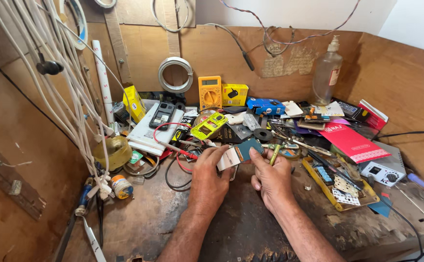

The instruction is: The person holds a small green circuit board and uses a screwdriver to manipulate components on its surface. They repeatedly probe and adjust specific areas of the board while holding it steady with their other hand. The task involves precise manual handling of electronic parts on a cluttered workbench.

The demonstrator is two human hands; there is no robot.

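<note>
Both hands meet over the middle of a worn wooden workbench [173, 213]. My left hand [211, 177] pinches the left end of a small blue-grey phone circuit board [243, 151] with a white label part. My right hand [271, 177] grips the board's right edge with thumb and forefinger. A thin green-handled tool [275, 154] sticks up between its fingers. Red and black probe leads [175, 148] lie just left of my left hand.
A yellow multimeter [210, 92] leans on the back wall beside a tape roll [175, 74]. A dark phone [162, 115] rests on a white box. A clear bottle [326, 73], red booklet [352, 141] and yellow parts tray [340, 187] crowd the right. White cables [57, 73] hang left.
</note>
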